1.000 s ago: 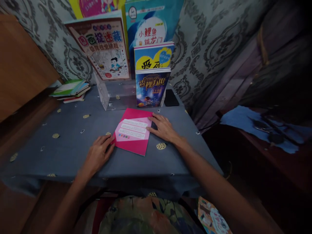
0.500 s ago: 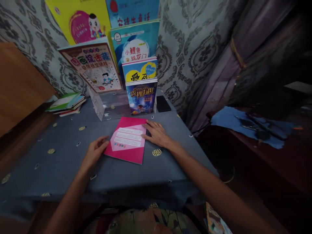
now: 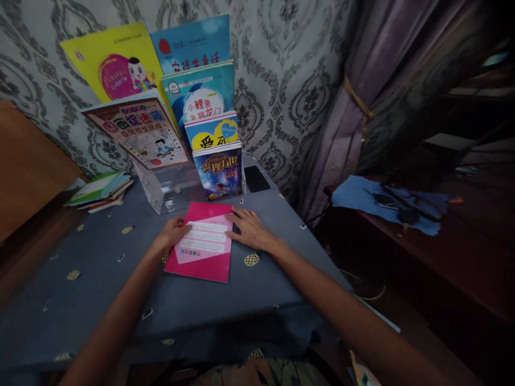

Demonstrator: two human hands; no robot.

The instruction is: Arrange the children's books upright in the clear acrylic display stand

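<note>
A pink book [image 3: 219, 267] lies flat on the cloth-covered table, its printed text upside down to me. My left hand [image 3: 173, 234] grips the book's left edge, with the thumb on the cover and the other fingers curled at the side. At the upper right edge rests my right hand [image 3: 250, 229], open, its fingers stretched out and the thumb touching the cover. Just beyond the book stands a clear plastic rack [image 3: 164, 188]. It holds several upright books, among them a brown-bordered book [image 3: 140, 131] and a dark blue book [image 3: 219, 174].
A stack of thin books [image 3: 98, 190] lies at the table's left. The black phone-like slab [image 3: 256, 178] sits right of the rack. Beyond the table's right edge, a blue cloth [image 3: 354, 191] with glasses and small items lies on a dark red surface [image 3: 402, 241].
My left hand has moved up along the book's left edge and closed on it. My right hand stays at the right edge. The view has shifted, showing more of the rack's top.
</note>
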